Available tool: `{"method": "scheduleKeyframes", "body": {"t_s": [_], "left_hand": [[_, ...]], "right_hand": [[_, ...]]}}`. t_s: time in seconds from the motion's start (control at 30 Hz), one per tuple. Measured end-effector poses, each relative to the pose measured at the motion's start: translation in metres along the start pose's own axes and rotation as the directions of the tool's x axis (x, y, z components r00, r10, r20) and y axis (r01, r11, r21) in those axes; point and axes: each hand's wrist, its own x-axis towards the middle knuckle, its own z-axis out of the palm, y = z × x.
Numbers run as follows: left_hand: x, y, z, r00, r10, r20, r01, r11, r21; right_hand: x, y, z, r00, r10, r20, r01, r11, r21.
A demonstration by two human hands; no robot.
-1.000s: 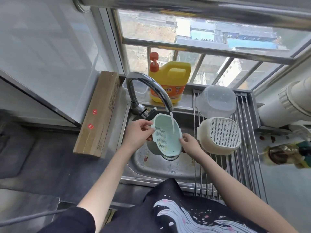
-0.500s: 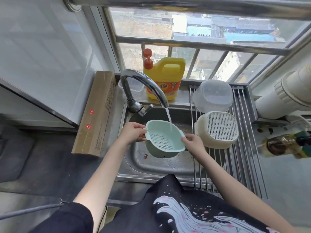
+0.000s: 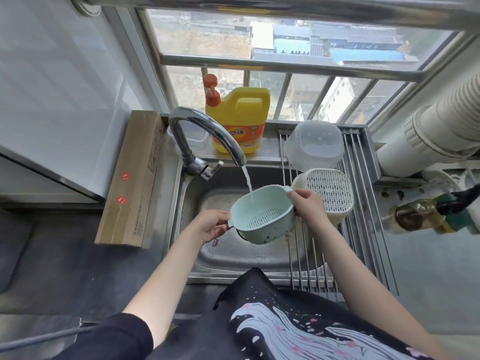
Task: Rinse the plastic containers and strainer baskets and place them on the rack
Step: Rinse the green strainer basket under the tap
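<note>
Matt plastic strainer basket (image 3: 262,216), glossy steel faucet (image 3: 207,131), dull scuffed metal sink (image 3: 197,193).

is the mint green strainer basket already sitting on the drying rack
No, both hands, left and right, hold the mint green strainer basket under the running tap over the steel sink.

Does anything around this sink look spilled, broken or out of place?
Nothing looks broken. Reddish-brown stains spot the counter right of the rack, near a bottle that seems to lie on its side. The green strainer basket in both hands is simply under the running water.
</note>
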Motion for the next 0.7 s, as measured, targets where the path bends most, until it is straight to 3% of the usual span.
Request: {"method": "scheduleKeyframes", "body": {"t_s": [0.17,0.53,0.7], "left_hand": [[0.008,-0.002,0.010,1.000,-0.014,0.019,0.013,0.999,0.049],[0.026,-0.006,0.034,0.990,-0.105,0.094,0.096,0.990,0.100],[0.026,-0.002,0.035,0.990,-0.059,0.131,0.058,0.998,0.011]], "right_hand": [[0.006,-0.008,-0.004,0.999,-0.026,-0.029,0.024,0.997,-0.076],[-0.001,-0.044,-0.009,0.968,-0.251,0.025,0.244,0.908,-0.341],[-0.003,-0.051,-0.009,0.945,-0.321,0.057,0.321,0.886,-0.334]]}}
